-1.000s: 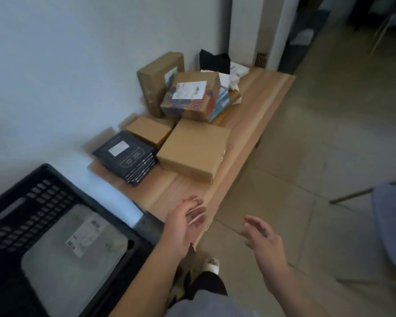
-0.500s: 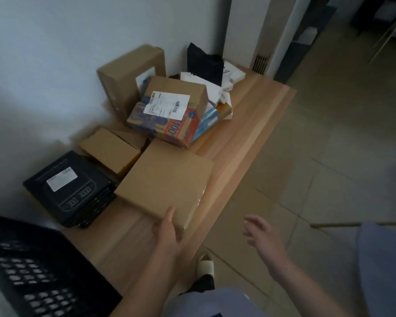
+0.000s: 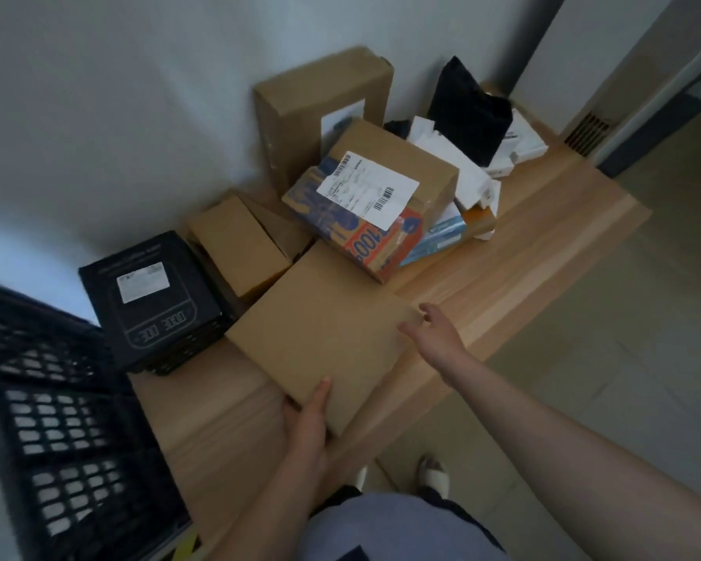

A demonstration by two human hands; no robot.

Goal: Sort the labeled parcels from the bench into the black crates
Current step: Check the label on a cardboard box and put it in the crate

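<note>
A flat brown box [image 3: 320,330] lies on the wooden bench [image 3: 514,253], near its front edge. Its near corner is gripped by the left hand [image 3: 306,423]: the thumb is laid on the top face and the fingers are curled under the edge. The right hand [image 3: 436,338] is held at the box's far right corner with fingers spread and loosely bent; whether they touch the box cannot be told, and nothing is clasped in it.

Just left of the box a black box [image 3: 154,301] with a white label is set on the bench, and behind it a small brown box [image 3: 239,244] is seen. Further back a printed box [image 3: 369,208] bearing a white shipping label is propped at a tilt on other parcels, with a tall brown box [image 3: 320,103] stood against the wall. White packets [image 3: 458,168] and a black bag [image 3: 468,111] are piled at the far end. A black crate [image 3: 49,419] is placed at the bench's left end.
</note>
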